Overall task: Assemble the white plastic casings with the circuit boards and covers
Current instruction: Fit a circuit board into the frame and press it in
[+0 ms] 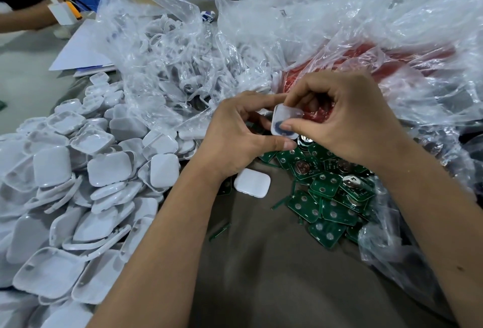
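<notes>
Forearms in close: your left hand (236,134) and right hand (342,121) both pinch the white casing (285,122); uneven thumb pressure could seat it crooked.

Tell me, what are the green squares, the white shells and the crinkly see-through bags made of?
Green squares: look like rigid circuit board, glossy green coat with silvery metal dots. White shells: seemingly hard moulded plastic, smooth with a soft shine, thin raised rims. See-through bags: thin plastic film, judging by the sharp creases and glare.

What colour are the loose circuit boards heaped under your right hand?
Green circuit boards with small silvery round spots; the head view shows them.
</notes>
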A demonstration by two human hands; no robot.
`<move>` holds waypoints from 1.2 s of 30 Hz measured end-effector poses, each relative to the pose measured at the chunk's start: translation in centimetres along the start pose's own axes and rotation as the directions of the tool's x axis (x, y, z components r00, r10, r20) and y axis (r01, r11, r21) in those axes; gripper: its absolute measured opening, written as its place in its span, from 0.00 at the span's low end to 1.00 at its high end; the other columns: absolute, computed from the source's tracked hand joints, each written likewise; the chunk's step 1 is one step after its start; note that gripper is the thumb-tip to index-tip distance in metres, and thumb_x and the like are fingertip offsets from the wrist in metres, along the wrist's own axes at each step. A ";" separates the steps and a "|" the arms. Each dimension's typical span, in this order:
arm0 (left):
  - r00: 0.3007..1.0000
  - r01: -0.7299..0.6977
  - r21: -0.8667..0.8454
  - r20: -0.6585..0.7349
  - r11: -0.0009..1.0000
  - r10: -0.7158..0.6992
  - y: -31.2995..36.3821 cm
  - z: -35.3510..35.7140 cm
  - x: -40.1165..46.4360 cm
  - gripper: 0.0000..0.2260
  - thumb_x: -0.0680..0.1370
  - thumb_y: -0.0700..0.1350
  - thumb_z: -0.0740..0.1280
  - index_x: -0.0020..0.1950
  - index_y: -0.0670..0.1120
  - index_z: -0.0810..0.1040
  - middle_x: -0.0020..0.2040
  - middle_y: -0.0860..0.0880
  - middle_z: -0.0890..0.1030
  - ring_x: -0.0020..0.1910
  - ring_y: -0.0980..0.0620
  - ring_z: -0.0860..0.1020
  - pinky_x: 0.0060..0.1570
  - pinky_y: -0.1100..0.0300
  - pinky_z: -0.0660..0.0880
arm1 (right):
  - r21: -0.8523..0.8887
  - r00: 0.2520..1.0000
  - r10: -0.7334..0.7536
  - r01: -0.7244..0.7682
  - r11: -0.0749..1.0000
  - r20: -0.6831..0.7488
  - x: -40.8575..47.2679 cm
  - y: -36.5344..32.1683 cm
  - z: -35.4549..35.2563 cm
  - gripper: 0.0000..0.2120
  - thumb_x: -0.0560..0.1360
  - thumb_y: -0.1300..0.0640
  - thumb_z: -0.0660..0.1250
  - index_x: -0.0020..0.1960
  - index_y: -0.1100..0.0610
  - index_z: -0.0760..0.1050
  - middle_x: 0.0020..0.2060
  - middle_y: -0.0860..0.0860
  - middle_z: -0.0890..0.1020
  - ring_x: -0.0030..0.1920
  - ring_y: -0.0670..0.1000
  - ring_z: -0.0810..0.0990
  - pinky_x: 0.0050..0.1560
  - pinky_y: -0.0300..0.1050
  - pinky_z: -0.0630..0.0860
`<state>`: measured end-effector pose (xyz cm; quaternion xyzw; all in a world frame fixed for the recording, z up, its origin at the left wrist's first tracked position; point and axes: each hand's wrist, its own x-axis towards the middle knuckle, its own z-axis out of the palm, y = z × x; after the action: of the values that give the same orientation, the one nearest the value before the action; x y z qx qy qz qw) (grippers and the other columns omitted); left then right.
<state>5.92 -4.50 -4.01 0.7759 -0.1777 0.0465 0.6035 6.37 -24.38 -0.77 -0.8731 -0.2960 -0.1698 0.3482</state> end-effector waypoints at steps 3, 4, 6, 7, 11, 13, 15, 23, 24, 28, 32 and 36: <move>1.000 0.012 0.004 0.000 1.000 -0.012 -0.1 0.1 0.0 0.28 0.62 0.38 0.85 0.61 0.49 0.84 0.56 0.47 0.83 0.48 0.40 0.82 0.50 0.50 0.82 | -0.070 1.000 -0.019 0.017 0.997 -0.025 0.1 0.0 0.1 0.17 0.65 0.53 0.84 0.51 0.56 0.84 0.41 0.43 0.80 0.39 0.36 0.75 0.42 0.31 0.70; 1.000 0.015 0.004 0.000 1.000 -0.015 -0.1 0.1 0.0 0.29 0.62 0.38 0.85 0.62 0.48 0.84 0.57 0.48 0.83 0.48 0.40 0.82 0.51 0.48 0.82 | -0.078 0.999 -0.017 0.014 0.997 -0.046 0.1 0.1 0.1 0.19 0.65 0.52 0.84 0.52 0.57 0.84 0.42 0.44 0.79 0.40 0.36 0.73 0.43 0.31 0.69; 1.000 0.013 0.002 0.004 1.000 -0.013 -0.1 0.0 0.0 0.29 0.63 0.39 0.85 0.63 0.48 0.84 0.58 0.49 0.83 0.49 0.40 0.83 0.53 0.45 0.82 | -0.067 0.995 -0.010 0.003 0.998 -0.101 0.0 0.2 -0.1 0.20 0.66 0.51 0.83 0.54 0.57 0.82 0.44 0.48 0.77 0.40 0.38 0.71 0.43 0.32 0.70; 1.000 0.009 0.003 0.004 1.000 -0.009 -0.1 0.0 0.0 0.29 0.63 0.39 0.85 0.63 0.48 0.84 0.58 0.49 0.83 0.49 0.40 0.83 0.53 0.45 0.82 | -0.052 0.992 -0.005 -0.001 0.999 -0.129 0.0 0.3 -0.2 0.18 0.68 0.52 0.82 0.53 0.58 0.82 0.44 0.50 0.77 0.39 0.39 0.72 0.43 0.32 0.70; 1.000 0.002 -0.009 -0.016 1.000 -0.002 0.1 0.0 0.0 0.28 0.63 0.40 0.85 0.60 0.55 0.84 0.57 0.49 0.83 0.48 0.41 0.83 0.52 0.49 0.83 | -0.041 0.990 -0.017 0.011 0.999 -0.139 -0.1 0.4 -0.3 0.05 0.74 0.59 0.79 0.48 0.58 0.85 0.43 0.50 0.79 0.40 0.45 0.76 0.43 0.32 0.70; 1.000 -0.003 -0.006 -0.023 1.000 0.003 0.0 0.1 0.0 0.28 0.63 0.40 0.85 0.60 0.55 0.84 0.57 0.49 0.83 0.48 0.41 0.83 0.51 0.51 0.83 | -0.066 0.994 -0.020 0.013 0.998 -0.104 -0.1 0.3 -0.1 0.04 0.73 0.60 0.79 0.47 0.58 0.86 0.43 0.49 0.79 0.41 0.39 0.76 0.46 0.28 0.68; 1.000 -0.004 0.003 -0.027 1.000 0.004 -0.1 0.1 0.0 0.28 0.63 0.41 0.85 0.61 0.52 0.84 0.57 0.49 0.83 0.47 0.42 0.83 0.50 0.52 0.83 | -0.103 0.998 -0.016 0.009 0.995 -0.069 -0.1 0.3 0.1 0.05 0.73 0.58 0.80 0.47 0.57 0.87 0.41 0.48 0.79 0.42 0.37 0.75 0.50 0.28 0.66; 0.999 -0.012 0.053 -0.049 0.999 0.014 0.1 0.2 0.0 0.28 0.63 0.40 0.85 0.62 0.51 0.84 0.58 0.48 0.83 0.49 0.44 0.83 0.53 0.47 0.81 | -0.141 1.000 -0.005 0.003 0.990 -0.016 0.1 0.3 0.3 0.07 0.71 0.57 0.81 0.46 0.58 0.87 0.41 0.48 0.79 0.42 0.46 0.77 0.46 0.26 0.67; 0.999 -0.009 0.059 -0.047 0.998 0.012 0.1 0.2 0.0 0.28 0.63 0.40 0.85 0.61 0.51 0.84 0.57 0.48 0.83 0.48 0.44 0.83 0.52 0.47 0.82 | -0.142 1.000 -0.003 0.001 0.990 -0.014 0.1 0.3 0.3 0.07 0.71 0.57 0.82 0.47 0.57 0.87 0.41 0.48 0.79 0.42 0.45 0.77 0.46 0.26 0.67; 0.998 0.013 0.068 -0.057 0.998 -0.009 0.2 0.3 -0.1 0.27 0.62 0.41 0.85 0.59 0.55 0.84 0.56 0.50 0.83 0.46 0.46 0.83 0.50 0.49 0.82 | -0.119 1.000 0.001 -0.002 0.993 -0.011 0.0 0.2 0.3 0.09 0.70 0.56 0.82 0.49 0.56 0.87 0.43 0.45 0.78 0.44 0.37 0.76 0.46 0.26 0.68; 0.997 0.032 0.069 -0.074 0.997 -0.027 0.2 0.3 -0.1 0.28 0.63 0.43 0.86 0.62 0.50 0.84 0.57 0.50 0.84 0.46 0.46 0.84 0.51 0.47 0.82 | -0.123 1.000 0.004 -0.005 0.992 -0.006 0.0 0.2 0.5 0.11 0.71 0.54 0.82 0.50 0.56 0.87 0.44 0.47 0.80 0.44 0.43 0.78 0.47 0.30 0.69; 0.995 0.058 0.092 -0.092 0.994 -0.050 0.1 0.2 -0.1 0.29 0.62 0.46 0.86 0.61 0.51 0.84 0.55 0.52 0.85 0.48 0.49 0.84 0.53 0.46 0.82 | -0.125 0.999 0.011 -0.017 0.992 -0.053 0.1 0.3 0.5 0.12 0.71 0.52 0.81 0.50 0.56 0.86 0.44 0.46 0.80 0.43 0.43 0.77 0.47 0.28 0.67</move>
<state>5.78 -4.65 -4.02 0.8054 -0.1271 0.0733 0.5743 6.66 -24.21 -1.24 -0.8905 -0.2694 -0.2085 0.3016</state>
